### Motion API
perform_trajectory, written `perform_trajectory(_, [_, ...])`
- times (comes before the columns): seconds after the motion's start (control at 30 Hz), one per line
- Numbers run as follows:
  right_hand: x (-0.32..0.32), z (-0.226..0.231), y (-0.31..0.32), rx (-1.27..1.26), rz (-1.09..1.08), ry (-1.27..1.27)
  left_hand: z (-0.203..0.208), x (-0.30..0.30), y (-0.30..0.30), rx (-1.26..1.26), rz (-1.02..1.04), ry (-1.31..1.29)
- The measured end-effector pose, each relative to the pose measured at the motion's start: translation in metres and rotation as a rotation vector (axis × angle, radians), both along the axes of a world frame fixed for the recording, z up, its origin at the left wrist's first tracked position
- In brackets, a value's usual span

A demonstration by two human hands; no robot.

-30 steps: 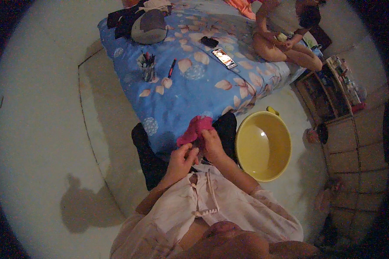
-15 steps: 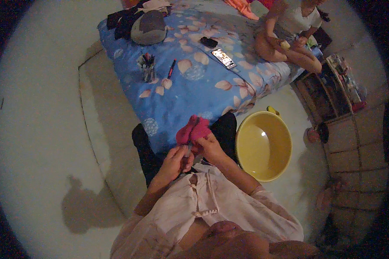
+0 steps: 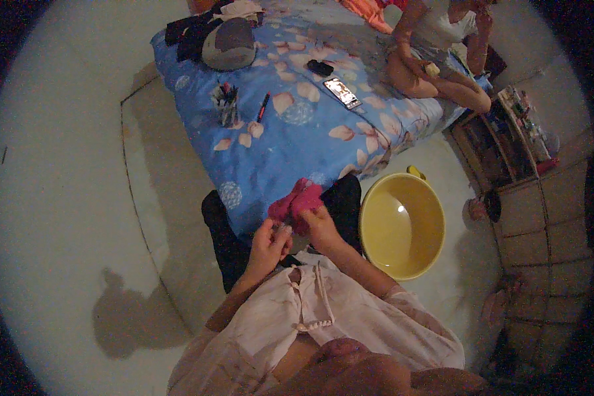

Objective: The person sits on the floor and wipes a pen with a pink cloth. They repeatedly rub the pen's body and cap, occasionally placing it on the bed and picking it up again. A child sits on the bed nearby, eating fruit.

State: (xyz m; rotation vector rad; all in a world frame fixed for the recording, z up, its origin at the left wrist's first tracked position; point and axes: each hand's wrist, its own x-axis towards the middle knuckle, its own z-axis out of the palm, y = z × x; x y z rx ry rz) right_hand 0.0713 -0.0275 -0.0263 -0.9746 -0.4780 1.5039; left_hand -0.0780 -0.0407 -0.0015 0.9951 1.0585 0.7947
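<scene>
A small bright pink piece of fabric, folded into two lobes, is in front of my lap at the near edge of the bed. My right hand is closed on its right side, thumb and fingers pinching it. My left hand is curled just below the fabric's lower left edge. Its fingertips are pressed together around something small and greyish, too blurred to make out. My black-clad knees lie on either side of the fabric.
A blue floral bed carries a lit phone, a cup of pens, a red pen and a grey cap. A yellow basin stands right of my knee. Another person sits at the far right, by an open shelf.
My left hand has drawn slightly away from the fabric, widening the gap between my hands. My right hand keeps its pinch. The other person's hand nearer the shelf has moved.
</scene>
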Motion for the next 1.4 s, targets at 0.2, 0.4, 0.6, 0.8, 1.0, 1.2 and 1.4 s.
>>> perform_trajectory(0.2, [0.004,0.013,-0.001,0.019,0.166,-0.051,-0.002,-0.011,0.007,-0.348,-0.116,-0.465])
perform_trajectory(0.4, [0.001,0.039,0.013,-0.022,-0.028,-0.017,0.013,-0.001,0.004,-0.181,-0.141,-0.202])
perform_trajectory(0.6, [0.009,0.026,0.025,0.071,-0.061,0.128,0.01,0.012,0.008,0.093,-0.139,-0.112])
perform_trajectory(0.8, [0.015,0.014,0.007,-0.058,-0.047,0.026,0.017,0.016,0.013,0.169,-0.099,-0.009])
perform_trajectory(1.0, [0.065,0.02,0.026,0.336,-0.094,-0.63,0.014,0.009,0.005,0.089,-0.079,-0.059])
perform_trajectory(1.2, [0.075,0.071,0.018,0.422,-0.066,0.056,0.027,0.006,0.007,0.032,0.132,-0.16])
perform_trajectory(1.4, [0.053,0.016,0.008,0.222,-0.004,-0.053,0.031,0.022,0.007,0.229,0.077,-0.139])
